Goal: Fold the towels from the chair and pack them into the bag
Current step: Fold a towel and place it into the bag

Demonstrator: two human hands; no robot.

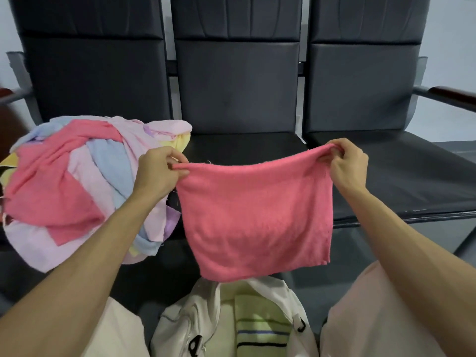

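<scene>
Folding step: left hand [161,171] and right hand [346,161] each pinch a top corner of the pink towel [255,220], hanging mid-frame above the open bag [206,305] at bottom centre. Towel pile [77,186] waits mid-left on the chair [239,145]. Next, probably: bring corners together, halve again, lower into bag.

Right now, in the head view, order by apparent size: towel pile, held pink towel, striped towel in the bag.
towel pile
pink towel, nearly as large; nearer the camera, so that order is unsure
striped towel, partly hidden in the bag
</scene>
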